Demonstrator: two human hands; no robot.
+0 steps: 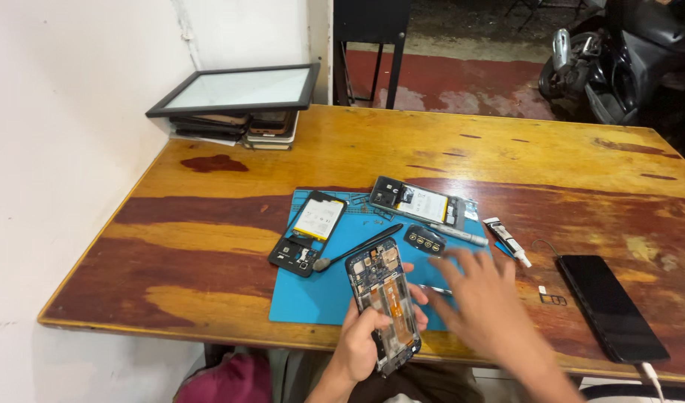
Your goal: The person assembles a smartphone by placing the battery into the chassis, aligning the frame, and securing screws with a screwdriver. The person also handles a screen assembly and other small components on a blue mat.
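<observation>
We see a worn wooden table (208, 246) against a white wall, red floor beyond. Left hand (361, 347) fingers grip the opened phone (383, 302) above the blue mat (320, 295); right hand (480, 298) hovers spread, holding nothing.

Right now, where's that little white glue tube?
In the head view, the white glue tube lies on the wooden table, off the blue mat's right edge, between the pen-like tool and black phone.
</observation>
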